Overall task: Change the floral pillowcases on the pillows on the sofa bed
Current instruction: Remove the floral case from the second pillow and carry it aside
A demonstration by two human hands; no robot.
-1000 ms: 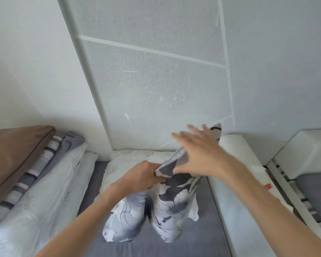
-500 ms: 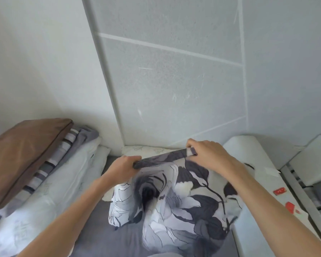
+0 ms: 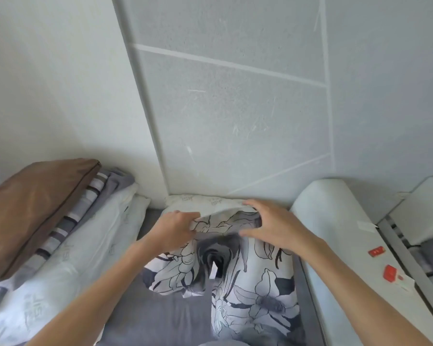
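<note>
The floral pillowcase (image 3: 238, 270) lies crumpled on the grey sofa bed (image 3: 160, 315), its far hem lifted just in front of the bare white pillow (image 3: 198, 202) at the wall. It looks light, limp and prone to bunching (no stiff edge anywhere), so the open hem is likely the best place to hold. The left hand (image 3: 174, 229) pinches that hem; the right hand (image 3: 273, 226) hovers over the pillowcase, fingers spread, gripping nothing. Folded bedding (image 3: 60, 221) is stacked well left of the pillowcase
</note>
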